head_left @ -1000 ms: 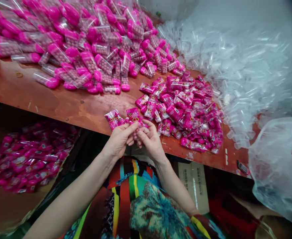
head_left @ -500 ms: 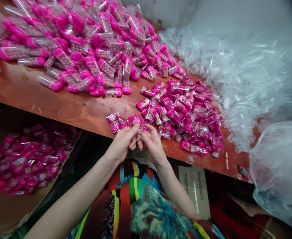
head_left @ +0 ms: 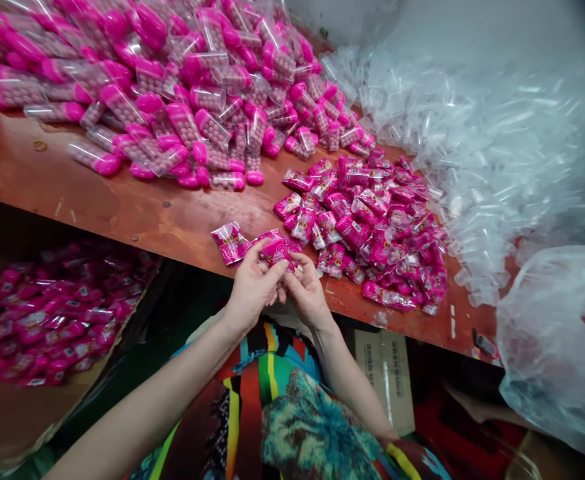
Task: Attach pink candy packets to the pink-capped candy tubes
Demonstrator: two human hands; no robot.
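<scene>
Between my two hands, near the table's front edge, is a small pink printed candy packet (head_left: 275,251). My left hand (head_left: 255,280) has its thumb and fingers closed on the packet's left side. My right hand (head_left: 304,285) pinches the right end; its fingertips are partly hidden behind the packet. Another pink packet (head_left: 231,243) lies flat on the table just left of my hands. To the right, close to my right hand, spreads a heap of similar pink packets (head_left: 372,220).
Clear tubes with pink caps and small balls (head_left: 187,123) are piled at the back left. Translucent empty plastic containers (head_left: 477,147) fill the right side, beside a plastic bag (head_left: 552,333). A cardboard box (head_left: 107,373) of pink packets stands below left. A rubber band (head_left: 39,145) lies on the table (head_left: 102,193).
My left thumb has shifted lower and right on the packet, and more of the packet's printed face now shows. My hands stay together at the table edge. The view has shifted slightly.
</scene>
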